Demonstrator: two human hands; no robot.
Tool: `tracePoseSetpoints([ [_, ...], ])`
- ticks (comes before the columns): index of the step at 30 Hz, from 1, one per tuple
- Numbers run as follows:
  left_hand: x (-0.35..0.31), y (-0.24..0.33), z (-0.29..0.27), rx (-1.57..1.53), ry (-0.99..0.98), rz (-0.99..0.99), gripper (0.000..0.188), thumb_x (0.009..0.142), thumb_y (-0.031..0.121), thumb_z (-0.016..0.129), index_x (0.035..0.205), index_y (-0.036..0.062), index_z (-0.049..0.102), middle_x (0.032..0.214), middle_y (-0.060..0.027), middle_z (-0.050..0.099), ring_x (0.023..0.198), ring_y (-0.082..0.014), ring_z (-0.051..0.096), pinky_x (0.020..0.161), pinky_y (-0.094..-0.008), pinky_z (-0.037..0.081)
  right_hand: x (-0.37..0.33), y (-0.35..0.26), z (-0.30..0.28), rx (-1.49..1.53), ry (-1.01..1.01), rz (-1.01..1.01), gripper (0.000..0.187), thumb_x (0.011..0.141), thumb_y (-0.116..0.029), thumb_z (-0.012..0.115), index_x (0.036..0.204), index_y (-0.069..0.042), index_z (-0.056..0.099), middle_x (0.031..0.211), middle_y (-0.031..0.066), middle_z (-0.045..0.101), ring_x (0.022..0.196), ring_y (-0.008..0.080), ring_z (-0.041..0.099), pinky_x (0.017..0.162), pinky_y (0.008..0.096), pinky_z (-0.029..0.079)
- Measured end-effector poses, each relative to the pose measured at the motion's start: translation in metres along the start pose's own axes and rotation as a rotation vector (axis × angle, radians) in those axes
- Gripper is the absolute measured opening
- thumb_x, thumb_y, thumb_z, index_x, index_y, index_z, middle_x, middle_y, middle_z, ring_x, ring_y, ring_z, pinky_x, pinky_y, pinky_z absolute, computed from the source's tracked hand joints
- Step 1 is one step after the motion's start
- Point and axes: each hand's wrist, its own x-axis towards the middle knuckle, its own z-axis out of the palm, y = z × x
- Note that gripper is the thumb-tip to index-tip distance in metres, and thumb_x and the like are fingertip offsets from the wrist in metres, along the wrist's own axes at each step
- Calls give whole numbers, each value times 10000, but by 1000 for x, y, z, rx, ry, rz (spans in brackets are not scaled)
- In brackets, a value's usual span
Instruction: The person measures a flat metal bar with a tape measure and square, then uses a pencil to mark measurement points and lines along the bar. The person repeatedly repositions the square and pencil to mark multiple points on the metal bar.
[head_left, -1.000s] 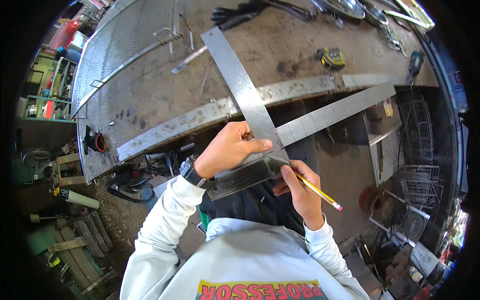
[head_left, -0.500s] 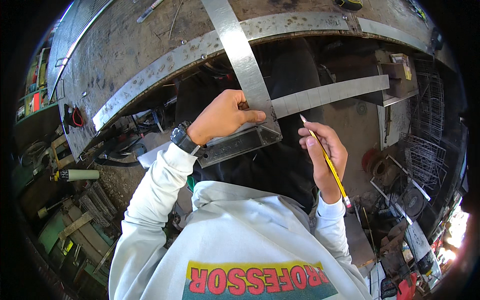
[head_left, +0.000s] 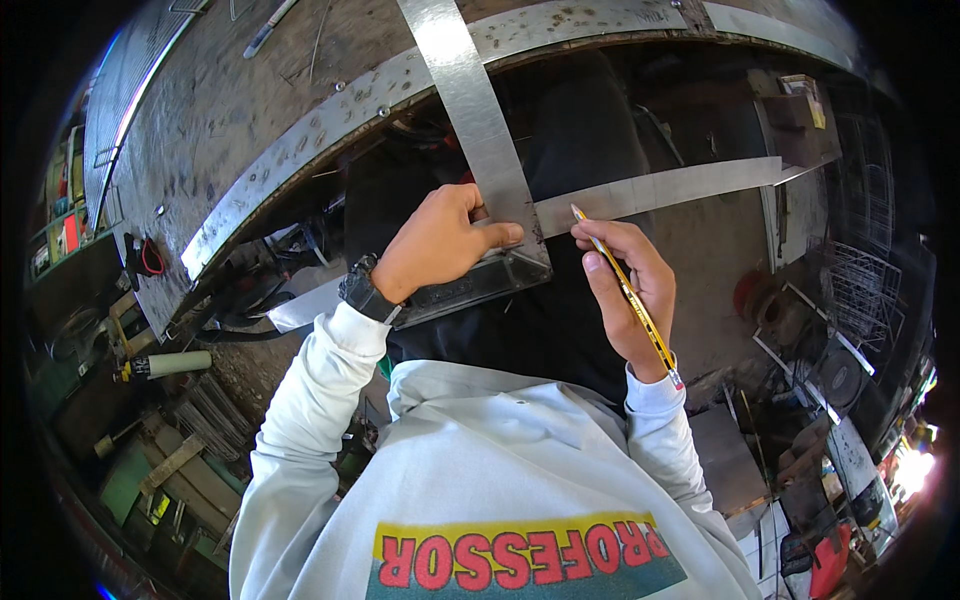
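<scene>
My left hand (head_left: 440,240), with a dark watch on its wrist, grips the corner of a try square (head_left: 478,115) against a flat metal strip (head_left: 660,190). Its thumb presses on the shiny blade, and the black stock (head_left: 470,292) lies under the palm along the strip's near edge. The blade points away from me, across the strip. In my right hand (head_left: 645,275), the fingers pinch a yellow-and-black pencil (head_left: 628,292). The pencil's tip appears over the strip just right of the blade; I cannot tell whether it touches. Thin cross lines show faintly on the strip.
Ahead stands a worn workbench (head_left: 270,130) with a metal-edged front and a marker (head_left: 268,28) on top. An open box (head_left: 800,130) sits at the right, near wire racks (head_left: 855,300). Scrap and a pale cylinder (head_left: 175,363) lie at the left.
My right hand has moved left and slightly away from me, bringing the pencil tip from beside the strip to over it. My left hand still holds the square; the view has shifted slightly.
</scene>
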Motion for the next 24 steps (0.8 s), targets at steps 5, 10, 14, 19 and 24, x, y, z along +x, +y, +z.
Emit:
tracePoseSetpoints([
  [5,-1,2,3,85,44,1,294,890,229,758,1057,-10,726,776,-164,691,650,-219,600,687,-349,491,0,0,-3,-51,-50,-1,242,960,-19,616,1194,22,664,1141,130,697,1054,183,674,948,293,513],
  [10,-1,2,6,75,82,113,293,890,230,757,1056,-9,721,784,-177,694,628,-230,569,661,-370,475,-1,-1,-1,-43,-30,-12,263,919,-6,643,1179,-5,678,1057,135,725,943,216,706,869,297,534],
  [14,1,1,3,89,35,58,304,892,235,762,1038,-27,714,743,-160,665,620,-186,525,626,-360,452,-3,-4,0,-12,5,23,269,921,-20,646,1188,-10,681,1055,137,730,940,212,715,861,297,539],
  [19,3,-5,1,60,4,23,313,895,229,765,1012,-55,706,696,-134,623,628,-135,475,600,-346,427,-4,-4,-3,-23,-13,22,275,914,-30,650,1186,-9,683,1051,141,732,940,220,718,862,305,543],
  [24,1,3,-1,25,-25,15,280,900,197,757,1023,-51,716,773,-114,689,677,-124,522,654,-328,460,-4,-4,-5,-47,-32,8,262,899,-33,655,1157,-3,691,1044,144,730,938,233,717,864,315,546],
])
